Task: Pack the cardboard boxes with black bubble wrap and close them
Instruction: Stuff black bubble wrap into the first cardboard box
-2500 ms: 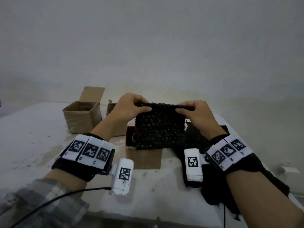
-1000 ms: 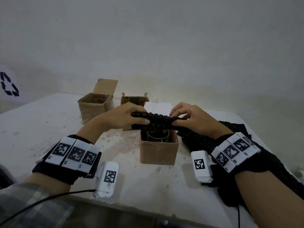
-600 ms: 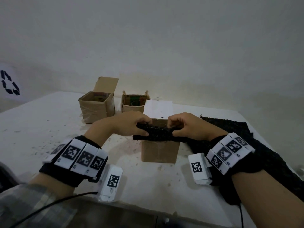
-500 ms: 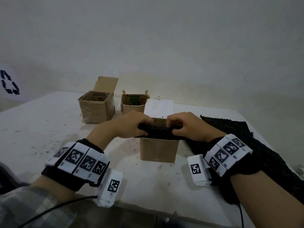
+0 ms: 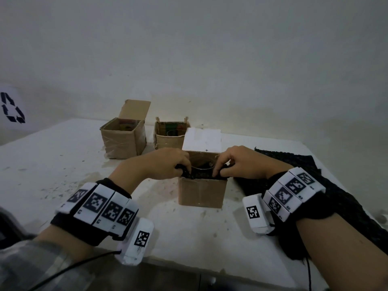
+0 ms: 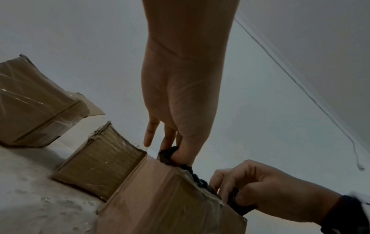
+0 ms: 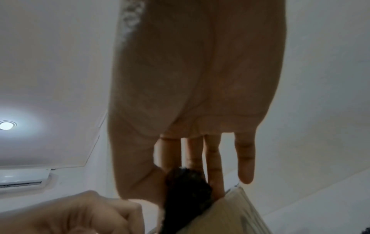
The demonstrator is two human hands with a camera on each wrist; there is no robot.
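Note:
A small open cardboard box stands in the middle of the table, its white lid flap raised at the back. A folded piece of black bubble wrap sits along its near rim, partly down inside, next to a clear glass. My left hand pinches the wrap's left end at the box's left corner. My right hand pinches its right end at the right corner. In the left wrist view the box shows tape on its sides, and the right hand grips the wrap.
Two more open cardboard boxes stand behind and to the left, with items inside. A pile of black bubble wrap sheets lies on the table to the right. The white table's near edge runs below my wrists.
Both hands folded the spread wrap into a narrow strip, lowered it onto the middle box and pushed it down inside the near rim. The glass now shows behind it.

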